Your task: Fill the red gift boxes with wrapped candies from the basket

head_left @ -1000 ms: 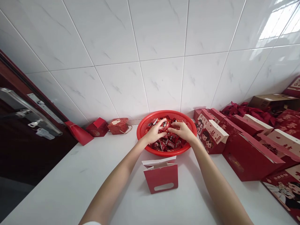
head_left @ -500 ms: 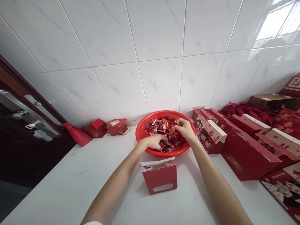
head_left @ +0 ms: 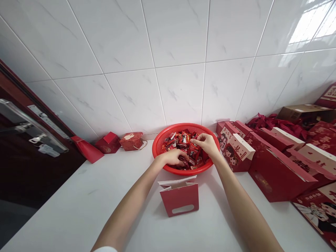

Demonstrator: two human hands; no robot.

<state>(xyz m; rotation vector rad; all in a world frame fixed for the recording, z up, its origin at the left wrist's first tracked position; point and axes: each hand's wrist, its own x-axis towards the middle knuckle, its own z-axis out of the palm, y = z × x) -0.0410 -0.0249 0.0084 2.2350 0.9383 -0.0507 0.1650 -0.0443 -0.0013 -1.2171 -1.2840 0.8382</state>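
Reaching over the red basket (head_left: 156, 151), both hands are at the wrapped sweets (head_left: 193, 154) inside it. The left hand (head_left: 175, 157) has its fingers curled down among them; whether they grip one, I cannot tell. The right hand (head_left: 206, 144) hangs over the basket's right part, thumb and forefinger nearly together, any hold unclear. An open-topped red gift box (head_left: 179, 199) stands on the table (head_left: 110, 196) just in front of the basket.
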